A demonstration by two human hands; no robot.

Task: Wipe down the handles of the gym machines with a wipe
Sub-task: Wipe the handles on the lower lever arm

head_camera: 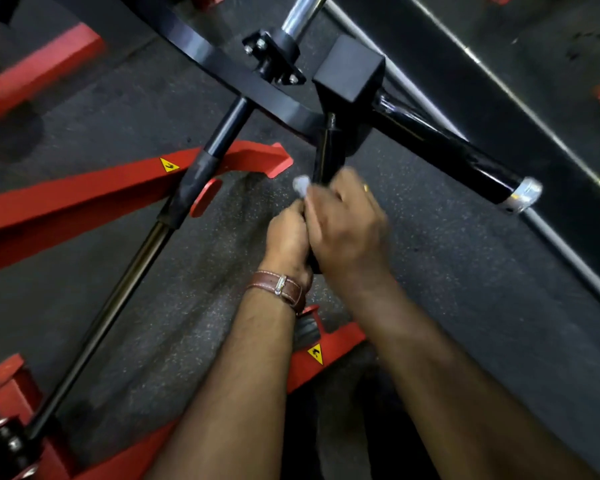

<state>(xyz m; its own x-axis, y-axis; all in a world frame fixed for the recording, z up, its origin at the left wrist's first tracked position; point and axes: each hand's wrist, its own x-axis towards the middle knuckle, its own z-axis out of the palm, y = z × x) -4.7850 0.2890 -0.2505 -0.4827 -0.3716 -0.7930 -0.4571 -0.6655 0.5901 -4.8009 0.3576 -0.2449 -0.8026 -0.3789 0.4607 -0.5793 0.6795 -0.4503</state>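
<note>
Black handle: short black bar point(326, 157) hung down from the machine's black frame point(350, 71), both hands were wrapped on it
Right grip: right hand point(347, 226) was curled round the handle, pinching the wipe against it, pretty blurry tbh
Wipe: white wipe point(301, 186) poked out at the fingertips, right on the bar
Left grip: left hand point(288, 237) was closed round the lower end, brown leather watch strap point(278, 289) on the wrist
Around: red steel frame point(84, 195) with yellow warning stickers point(169, 165), dark speckled rubber floor point(465, 271)
</note>
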